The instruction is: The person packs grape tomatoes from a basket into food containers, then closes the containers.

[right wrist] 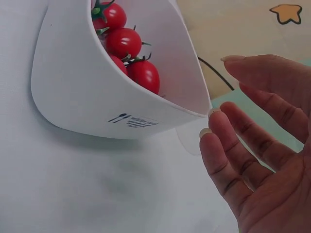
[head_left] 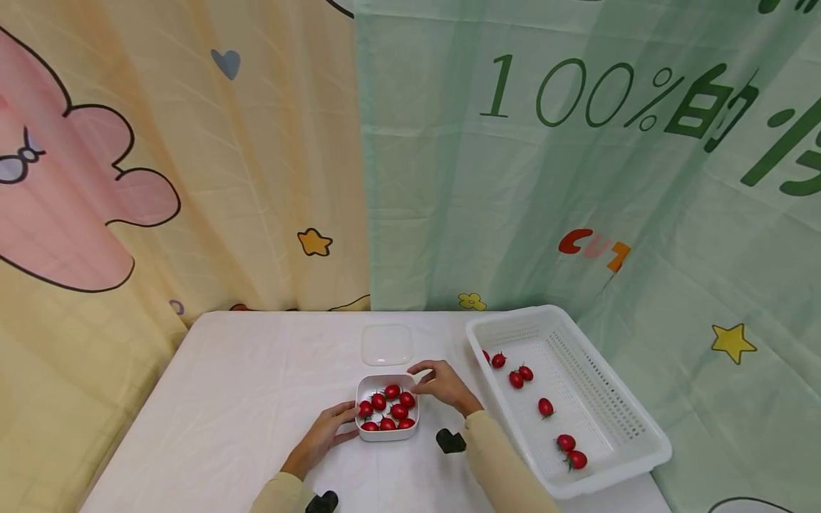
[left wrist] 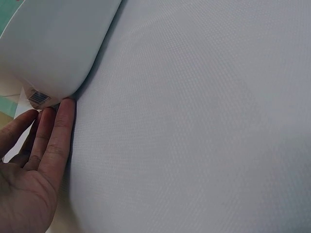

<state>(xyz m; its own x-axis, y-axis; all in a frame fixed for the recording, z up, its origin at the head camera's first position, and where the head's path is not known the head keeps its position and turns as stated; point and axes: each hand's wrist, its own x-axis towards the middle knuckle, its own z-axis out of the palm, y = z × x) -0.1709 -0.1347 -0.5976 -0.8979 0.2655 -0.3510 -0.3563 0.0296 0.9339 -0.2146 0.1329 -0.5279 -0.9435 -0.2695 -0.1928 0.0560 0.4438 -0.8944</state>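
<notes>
A white square box point(head_left: 387, 437) with rounded corners stands on the table, holding several cherry tomatoes point(head_left: 399, 412) with green stems. My left hand point(head_left: 326, 432) is at its left side; in the left wrist view the fairly straight fingertips point(left wrist: 66, 104) touch the lower edge of the box wall beside a barcode label. My right hand point(head_left: 444, 385) hovers at the back right corner of the rim. Seen from the right wrist, its fingers point(right wrist: 218, 158) are spread and loosely bent with nothing between them, fingertips right by the rim of the box, which bears a small printed fork-and-spoon mark.
A clear lid point(head_left: 387, 345) lies flat behind the box. To the right stands a large white perforated basket point(head_left: 596, 377) with several more cherry tomatoes point(head_left: 545, 407) in it. Printed curtains point(head_left: 308, 142) hang around the table point(head_left: 212, 413) at the back and sides.
</notes>
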